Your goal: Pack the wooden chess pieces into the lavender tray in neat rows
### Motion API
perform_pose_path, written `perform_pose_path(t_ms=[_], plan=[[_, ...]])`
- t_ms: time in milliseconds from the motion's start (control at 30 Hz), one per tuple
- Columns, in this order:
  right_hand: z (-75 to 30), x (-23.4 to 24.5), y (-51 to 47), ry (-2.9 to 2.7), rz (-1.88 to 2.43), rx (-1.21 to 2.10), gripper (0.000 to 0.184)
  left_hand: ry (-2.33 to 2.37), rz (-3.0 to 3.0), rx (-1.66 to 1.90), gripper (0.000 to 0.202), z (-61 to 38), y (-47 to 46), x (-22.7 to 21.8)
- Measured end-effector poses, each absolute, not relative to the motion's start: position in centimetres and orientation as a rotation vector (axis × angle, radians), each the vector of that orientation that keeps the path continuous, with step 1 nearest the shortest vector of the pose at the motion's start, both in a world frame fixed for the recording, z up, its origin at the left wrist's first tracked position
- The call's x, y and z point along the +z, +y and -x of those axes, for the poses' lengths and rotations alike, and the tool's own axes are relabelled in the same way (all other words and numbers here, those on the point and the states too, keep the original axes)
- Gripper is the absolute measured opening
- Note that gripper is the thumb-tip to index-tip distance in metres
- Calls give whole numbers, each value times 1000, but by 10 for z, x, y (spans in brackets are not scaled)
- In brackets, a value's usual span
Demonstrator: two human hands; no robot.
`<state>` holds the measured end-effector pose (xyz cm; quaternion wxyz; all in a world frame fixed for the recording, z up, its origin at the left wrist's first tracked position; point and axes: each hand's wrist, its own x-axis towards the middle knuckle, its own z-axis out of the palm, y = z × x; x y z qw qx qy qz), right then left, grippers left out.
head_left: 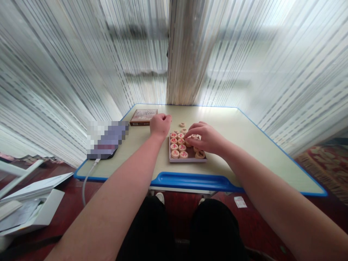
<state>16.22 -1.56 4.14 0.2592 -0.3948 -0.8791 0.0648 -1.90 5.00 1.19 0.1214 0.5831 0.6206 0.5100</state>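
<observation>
A shallow box tray (188,160) on the table holds several round wooden Chinese chess pieces (183,154), red characters in the left columns and a dark one at the right front corner. Over its right half is my right hand (205,137), fingers bent and pinching a Chinese chess piece (188,143) among the others; the palm hides part of the tray. My left hand (160,125) is curled closed just beyond the tray's left back corner, and what lies inside it is hidden. Behind the tray, a few loose pieces (182,124) lie on the tabletop.
A flat printed box lid (143,116) lies at the back left. Left of my forearm is a phone-like device (108,139), partly blurred out, with a white cable (86,181) hanging off the blue-edged table (261,159). An open white box (35,214) stands lower left.
</observation>
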Motion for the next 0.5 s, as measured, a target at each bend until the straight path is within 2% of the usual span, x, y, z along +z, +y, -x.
perform_pose_path(t_ms=[500], plan=[[-153, 36, -9, -2412, 1166, 223, 12, 1793, -1769, 1454, 28, 17, 50, 11]])
